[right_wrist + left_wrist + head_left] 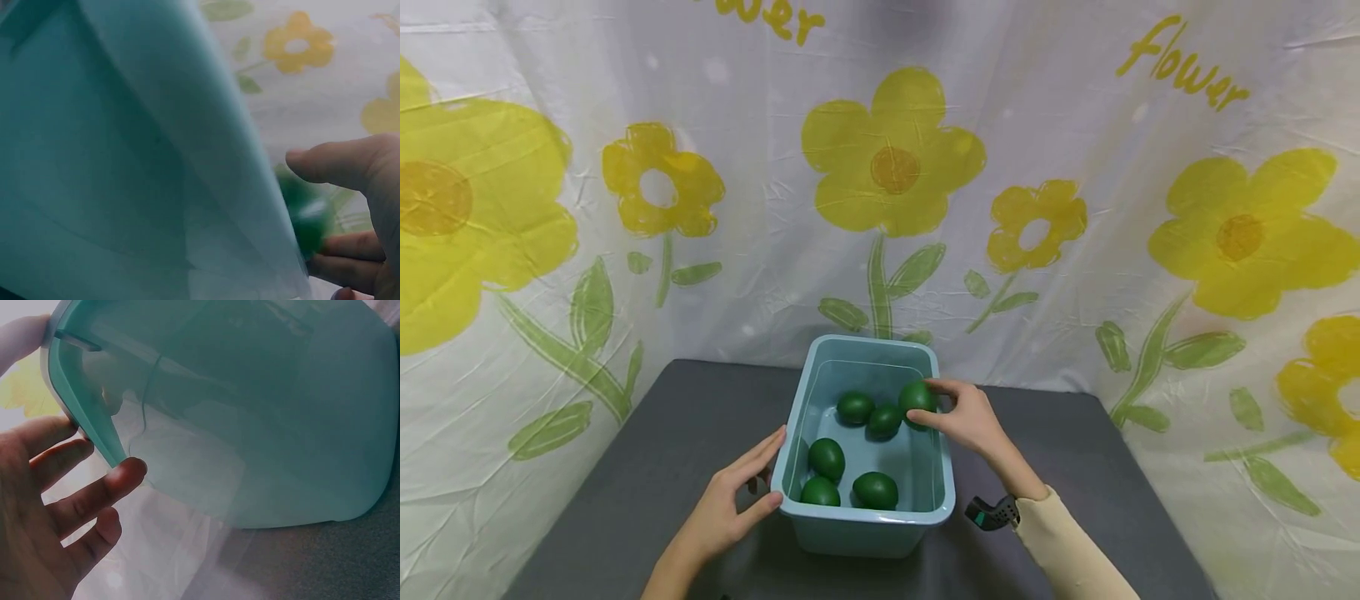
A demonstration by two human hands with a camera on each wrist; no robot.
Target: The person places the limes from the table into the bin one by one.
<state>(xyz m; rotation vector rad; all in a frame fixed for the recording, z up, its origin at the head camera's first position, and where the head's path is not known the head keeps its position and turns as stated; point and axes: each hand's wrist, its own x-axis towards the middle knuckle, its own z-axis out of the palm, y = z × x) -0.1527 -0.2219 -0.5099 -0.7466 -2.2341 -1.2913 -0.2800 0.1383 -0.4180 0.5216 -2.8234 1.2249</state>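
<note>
While the bin (871,533) sits on the grey surface (625,467), I log both hands at it. Right hand (968,417): grip closed on one green egg (917,397), thumb on one side and fingers on the other, held at the bin's far right corner, just inside the rim. Right wrist view confirms it: thumb (331,164) and fingers (340,245) pinch the egg (304,212) right beside the pale blue wall (187,125); egg blurred there.

Left hand (730,500): grip apart, fingers fairly straight, thumb tip against the bin's near left corner, palm facing the wall. Left wrist view shows fingertips (128,472) touching the bin's outer edge (94,425), not curled round it.

Five more eggs (827,458) lie loose on the bin floor: two near the far wall, three toward the near wall. Flower-print cloth (895,167) hangs behind.
</note>
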